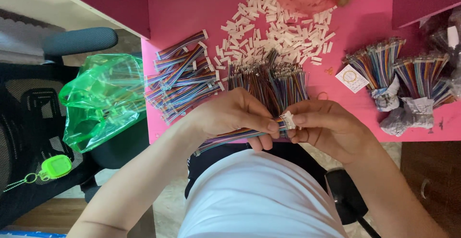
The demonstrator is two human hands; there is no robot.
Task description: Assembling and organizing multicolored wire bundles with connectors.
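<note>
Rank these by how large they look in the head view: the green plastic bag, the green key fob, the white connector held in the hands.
1. green plastic bag, far the largest.
2. green key fob.
3. white connector, though fingers partly cover it, so its place below the fob is unsure.

Both hands [283, 122] meet mid-frame, fingertips pinched together; right grip seemingly tighter.

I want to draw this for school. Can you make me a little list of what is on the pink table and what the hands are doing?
table: pink table
left hand: pinches a flat rainbow cable
right hand: holds a small white plug at the cable's end
middle: heap of white plugs, loose wires
left side: finished cables, green bag
right side: wrapped wire bundles
</note>
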